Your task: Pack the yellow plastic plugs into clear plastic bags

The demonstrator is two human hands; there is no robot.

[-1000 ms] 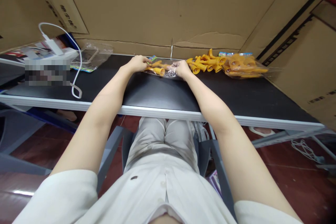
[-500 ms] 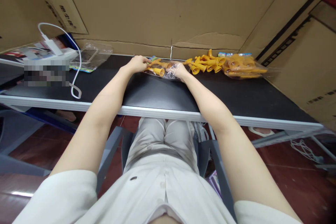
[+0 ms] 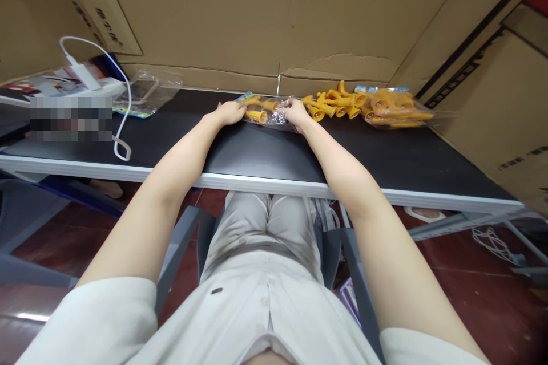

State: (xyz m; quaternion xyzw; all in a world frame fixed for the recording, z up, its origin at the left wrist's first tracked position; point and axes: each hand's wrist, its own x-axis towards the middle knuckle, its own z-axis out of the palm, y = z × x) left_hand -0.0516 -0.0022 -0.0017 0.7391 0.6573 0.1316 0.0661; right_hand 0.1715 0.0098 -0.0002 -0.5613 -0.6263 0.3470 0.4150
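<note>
A clear plastic bag (image 3: 277, 118) lies on the dark tabletop near the back edge, with a few yellow-orange plastic pieces (image 3: 257, 116) inside, trumpet-shaped at one end. A blue printed strip shows at its upper left corner. My left hand (image 3: 231, 113) is at the bag's left end, back of the hand up, fingers closed on its edge. At the right end my right hand (image 3: 296, 114) pinches the crinkled film; part of its fingers is hidden. Just right of that hand is a loose pile of similar yellow pieces (image 3: 336, 105).
Farther right lies a filled bag of yellow pieces (image 3: 398, 111). On the left are a flat clear package (image 3: 148, 94), a white charger with cable (image 3: 88, 77) and a blurred-out item. Cardboard (image 3: 257, 17) walls the table's back and right side. The table's metal edge (image 3: 265, 183) runs before me.
My left hand has shifted from the bag's upper left corner down and slightly toward me along its left end. My right hand stays at the right end with its fingers slightly rearranged.
</note>
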